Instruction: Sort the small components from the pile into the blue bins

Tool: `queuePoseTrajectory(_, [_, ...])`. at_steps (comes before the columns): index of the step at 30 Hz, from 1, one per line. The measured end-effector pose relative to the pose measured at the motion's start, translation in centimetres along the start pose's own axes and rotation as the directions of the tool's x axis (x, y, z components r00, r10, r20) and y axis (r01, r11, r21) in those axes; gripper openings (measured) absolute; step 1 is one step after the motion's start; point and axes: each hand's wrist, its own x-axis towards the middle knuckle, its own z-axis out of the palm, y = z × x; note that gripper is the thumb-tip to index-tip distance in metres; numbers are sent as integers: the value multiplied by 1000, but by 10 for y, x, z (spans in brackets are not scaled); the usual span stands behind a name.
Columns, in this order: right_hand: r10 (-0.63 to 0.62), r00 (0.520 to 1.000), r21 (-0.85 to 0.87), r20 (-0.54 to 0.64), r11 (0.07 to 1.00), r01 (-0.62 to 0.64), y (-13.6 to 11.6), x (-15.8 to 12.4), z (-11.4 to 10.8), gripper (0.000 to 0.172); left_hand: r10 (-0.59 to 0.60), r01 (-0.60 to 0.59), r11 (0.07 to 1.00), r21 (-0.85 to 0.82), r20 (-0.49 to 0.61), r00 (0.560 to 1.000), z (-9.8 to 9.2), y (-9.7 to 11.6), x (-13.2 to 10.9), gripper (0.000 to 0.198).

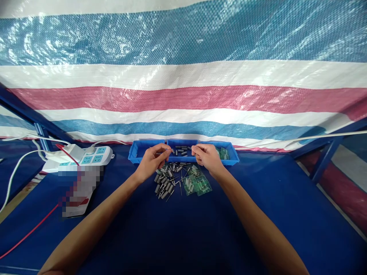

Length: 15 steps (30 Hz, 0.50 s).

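Note:
Above the left and middle blue bins, my left hand (155,158) is closed in a pinch on a thin metal pin, whose end sticks out past the fingertips. My right hand (207,157) is also closed in a pinch, in front of the right bin; what its fingers hold, if anything, is hidden. Between the hands, the middle blue bin (179,142) contains several small dark grey cylinders (183,148). Below them on the table lies a loose pile of grey cylinders and metal pins (164,185). Beside it are green circuit-board-like pieces (197,182).
More green pieces (224,154) lie in the right blue bin (234,154). A white power strip (100,156) with plugs and cables stands on the blue table (183,233) at left, near a blurred flat object (82,194). Striped sheeting (183,99) hangs behind.

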Motion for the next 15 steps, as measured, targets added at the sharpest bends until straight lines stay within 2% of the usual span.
queuePoseTrajectory(3, [-24,999,-111,41,993,29,-1,-1,-3,31,-2,2,1000,-3,-3,1000,0,-1,0,25])
queuePoseTrajectory(5, [-34,990,-291,135,954,73,-1,-2,-5,33,-3,3,1000,-1,0,1000,0,-1,0,26])
queuePoseTrajectory(7, [-22,964,-518,266,840,162,0,-4,-5,34,-4,4,1000,7,3,1000,0,-1,0,26])
queuePoseTrajectory(9, [18,941,-709,339,662,243,3,-5,-5,34,-2,2,1000,16,5,1000,0,0,0,26])
queuePoseTrajectory(12, [108,938,-865,329,433,254,13,-6,-3,21,3,-3,1000,25,6,1000,0,0,0,26])
queuePoseTrajectory(14, [176,929,-902,326,351,250,21,-5,-2,11,6,-7,1000,21,8,1000,0,0,0,26])
queuePoseTrajectory(15, [198,925,-910,326,332,250,24,-4,-2,11,6,-6,1000,17,8,1000,-1,0,1,25])
